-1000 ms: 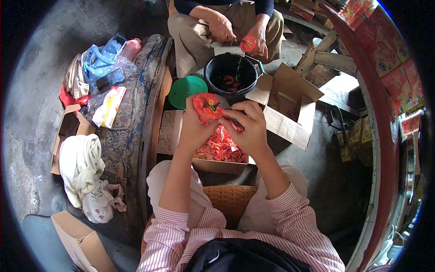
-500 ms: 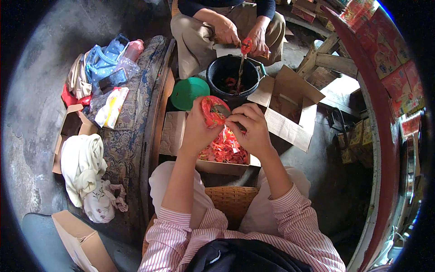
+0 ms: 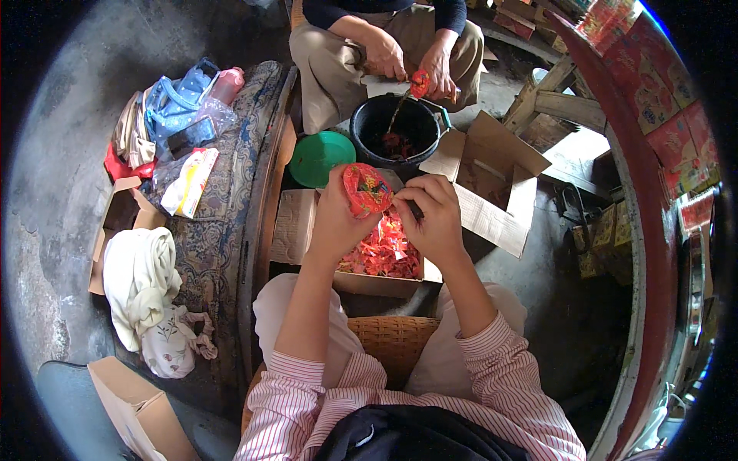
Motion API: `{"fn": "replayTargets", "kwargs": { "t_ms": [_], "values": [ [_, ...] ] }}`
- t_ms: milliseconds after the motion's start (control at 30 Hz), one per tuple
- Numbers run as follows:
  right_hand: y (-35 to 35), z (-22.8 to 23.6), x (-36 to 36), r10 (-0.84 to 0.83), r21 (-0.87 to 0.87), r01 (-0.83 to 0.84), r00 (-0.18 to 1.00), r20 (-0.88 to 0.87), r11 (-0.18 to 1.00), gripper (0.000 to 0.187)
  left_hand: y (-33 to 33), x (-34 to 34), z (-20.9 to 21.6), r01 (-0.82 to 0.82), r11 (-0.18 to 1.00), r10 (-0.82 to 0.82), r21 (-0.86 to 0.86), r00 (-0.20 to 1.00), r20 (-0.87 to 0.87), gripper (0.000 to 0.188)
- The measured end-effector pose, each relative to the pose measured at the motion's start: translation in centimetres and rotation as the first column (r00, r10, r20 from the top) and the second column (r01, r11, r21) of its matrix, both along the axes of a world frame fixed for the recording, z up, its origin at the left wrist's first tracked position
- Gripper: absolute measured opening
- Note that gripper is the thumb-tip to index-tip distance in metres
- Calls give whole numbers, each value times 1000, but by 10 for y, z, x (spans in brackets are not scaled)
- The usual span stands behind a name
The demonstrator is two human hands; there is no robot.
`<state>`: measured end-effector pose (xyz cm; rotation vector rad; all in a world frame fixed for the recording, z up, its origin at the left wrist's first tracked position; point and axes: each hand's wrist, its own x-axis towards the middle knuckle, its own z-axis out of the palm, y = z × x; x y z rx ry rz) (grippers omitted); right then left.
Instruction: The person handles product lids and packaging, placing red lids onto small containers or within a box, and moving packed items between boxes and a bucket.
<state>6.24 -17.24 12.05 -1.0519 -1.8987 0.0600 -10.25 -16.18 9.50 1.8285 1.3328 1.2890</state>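
A small red printed packet sits in the left grip, whose fingers curl around its left side. The right grip is at the packet's right edge, thumb and forefinger drawn close together; whether they pinch the film or stop just beside it cannot be told. The step in hand looks like fingertip work at that edge. The next move seems to call for a steady left hold without crushing the thin wrapping, and fine control from the right fingertips.

Directly under both grips, a cardboard box holds a heap of shiny red scraps. Just beyond the left grip lies a round green basin; beyond the packet stands a black bucket with red pieces inside. To the right of the right grip is an open carton, flaps spread.

Farther out, facing the grips, a co-worker's hand holds another red item above the bucket, a thin stream or strand hanging from it. Well left of the left grip, a blue bag rests on a patterned padded seat.
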Motion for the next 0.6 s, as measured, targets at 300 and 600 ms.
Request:
{"fn": "replayTargets", "kwargs": {
  "t_ms": [300, 600],
  "values": [
    [5, -4, 11, -18, -18, 16, 996, -86, 1000, 9, -3, 0, 3, 51, 998, -52, 27, 998, 45, 69],
    [5, -5, 13, -29, -99, 14, 988, -155, 995, 13, -1, 11, 2, 138, 988, -79, -65, 827, 557, 65]
  ]
}}
